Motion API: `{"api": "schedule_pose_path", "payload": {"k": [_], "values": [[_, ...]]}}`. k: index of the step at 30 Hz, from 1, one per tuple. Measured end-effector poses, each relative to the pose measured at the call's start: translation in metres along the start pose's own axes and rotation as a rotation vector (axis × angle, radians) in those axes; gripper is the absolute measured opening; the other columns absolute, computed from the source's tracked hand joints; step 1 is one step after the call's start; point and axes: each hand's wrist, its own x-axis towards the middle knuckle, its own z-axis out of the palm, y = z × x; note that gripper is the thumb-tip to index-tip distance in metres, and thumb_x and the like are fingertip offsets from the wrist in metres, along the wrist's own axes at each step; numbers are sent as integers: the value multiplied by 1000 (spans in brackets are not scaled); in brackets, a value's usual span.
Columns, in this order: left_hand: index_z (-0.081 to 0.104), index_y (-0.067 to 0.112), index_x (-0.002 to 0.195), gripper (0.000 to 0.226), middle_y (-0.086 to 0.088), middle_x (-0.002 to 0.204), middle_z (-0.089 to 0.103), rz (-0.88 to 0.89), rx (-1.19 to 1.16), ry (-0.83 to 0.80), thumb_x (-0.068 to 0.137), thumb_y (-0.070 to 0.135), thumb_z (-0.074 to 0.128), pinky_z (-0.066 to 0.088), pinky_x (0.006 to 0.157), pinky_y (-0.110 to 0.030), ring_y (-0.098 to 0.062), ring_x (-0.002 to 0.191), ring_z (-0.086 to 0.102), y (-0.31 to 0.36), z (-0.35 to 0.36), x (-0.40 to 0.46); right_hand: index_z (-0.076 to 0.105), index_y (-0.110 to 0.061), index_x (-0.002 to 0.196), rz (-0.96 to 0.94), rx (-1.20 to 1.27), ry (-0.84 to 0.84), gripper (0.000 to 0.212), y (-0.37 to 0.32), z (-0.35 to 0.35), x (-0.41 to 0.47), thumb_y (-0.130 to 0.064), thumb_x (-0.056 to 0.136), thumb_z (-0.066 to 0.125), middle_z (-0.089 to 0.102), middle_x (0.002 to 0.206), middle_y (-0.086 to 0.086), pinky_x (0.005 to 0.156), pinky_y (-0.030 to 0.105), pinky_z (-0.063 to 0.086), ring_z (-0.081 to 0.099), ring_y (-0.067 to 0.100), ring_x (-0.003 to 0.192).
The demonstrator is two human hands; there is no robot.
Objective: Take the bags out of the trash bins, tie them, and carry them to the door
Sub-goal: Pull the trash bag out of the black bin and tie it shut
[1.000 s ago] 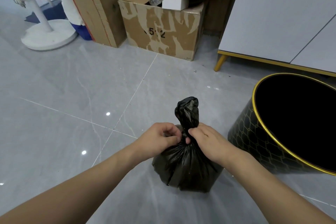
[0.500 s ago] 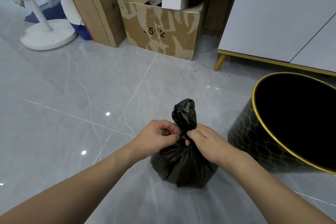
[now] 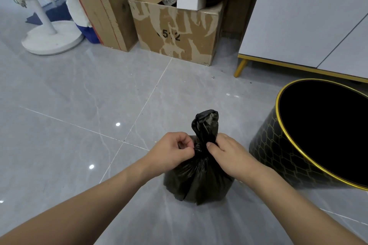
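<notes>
Here the black trash bag point(image 3: 199, 181) sits on the grey floor point(image 3: 79, 105), just left of the black bin point(image 3: 278, 155). The left hand point(image 3: 173, 153) and right hand point(image 3: 227, 155) both curl tight, pinching its twisted neck from each side.

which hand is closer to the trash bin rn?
Right. The right hand pinches the bag's neck on the side facing the trash bin; the left hand holds the neck's far side.
</notes>
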Motion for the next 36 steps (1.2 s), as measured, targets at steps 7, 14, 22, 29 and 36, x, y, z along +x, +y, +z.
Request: {"api": "schedule_pose_path", "payload": {"k": [7,14,22,29,36], "values": [[59,24,87,20,5,82,60,15,39,20,68,25,66,48,73,-36,-13,75,54,0,4,-4,62,-13,110,137,212,-51,26,2,4,5,-28,99,44,61,114,5,97,41,46,58,21,109],[66,32,78,5,16,101,56,180,411,140,79,32,71,30,103,-40,-9,103,44,-2,10,-1,66,-10,98,248,343,-117,24,-3,2,7,-25,98,47,71,102,8,95,46,49,66,24,99],[58,20,70,5,6,134,57,745,887,380,74,18,61,29,104,-46,-29,126,44,-11,12,-7,52,-14,66,371,439,-240,23,-12,-5,6,-9,87,46,49,59,0,48,23,34,44,11,50],[48,22,73,7,8,65,57,493,807,205,75,22,55,27,112,-41,-11,84,57,-15,10,-5,53,-25,70,229,138,-315,24,-12,-5,-3,-48,66,49,57,70,-11,59,26,37,54,8,66],[45,25,75,12,6,62,54,261,414,151,75,21,56,35,52,-18,-11,57,48,-9,14,-8,44,-35,112,-113,-219,149,26,-1,12,-13,-38,86,47,66,91,-9,67,33,43,62,19,83]]}}
